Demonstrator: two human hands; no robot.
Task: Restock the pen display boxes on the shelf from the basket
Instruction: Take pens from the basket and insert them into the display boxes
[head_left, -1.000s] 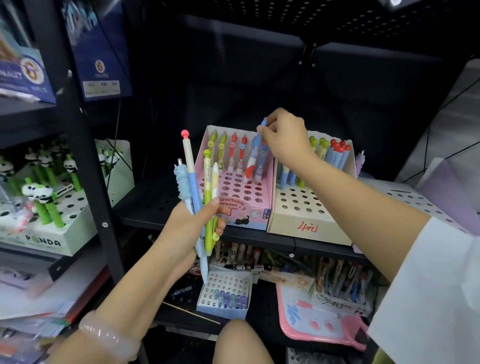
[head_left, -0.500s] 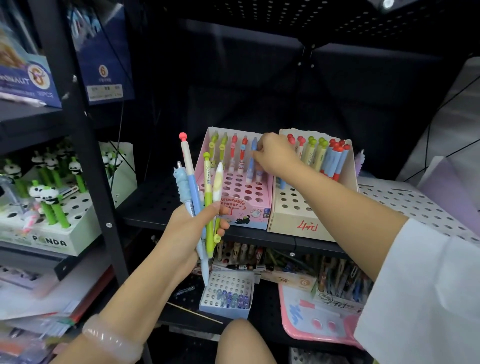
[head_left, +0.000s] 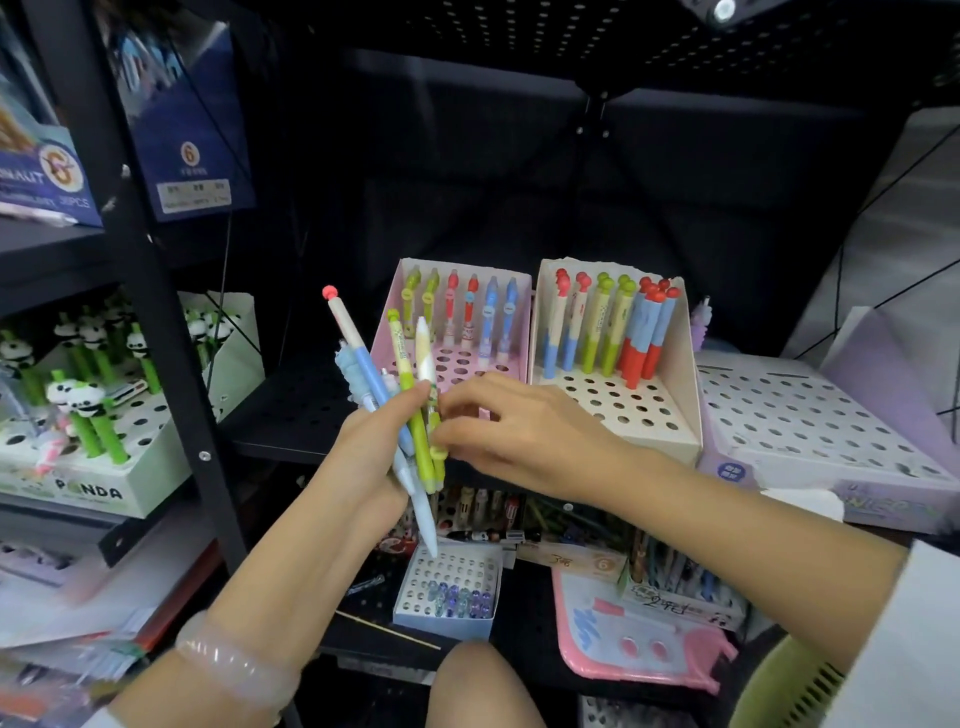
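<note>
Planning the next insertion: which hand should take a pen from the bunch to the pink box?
Right. The right hand is already pinching a pen in the bunch of pens, just in front of the pink box. The left hand grips that bunch.

The left hand (head_left: 371, 457) grips a fan of pens (head_left: 400, 395) in front of the shelf's (head_left: 291, 415) front edge, tips pointing down, while the right hand (head_left: 524, 436) pinches a green pen (head_left: 435, 441) at the right of the bunch. On the shelf, a pink box (head_left: 511, 322) holds green, red and blue pens along its back row, and touching its right side a cream box (head_left: 680, 374) holds more. A lilac box (head_left: 810, 415) lies near the shelf's right end, a panda box (head_left: 104, 457) left of the post (head_left: 140, 270).
</note>
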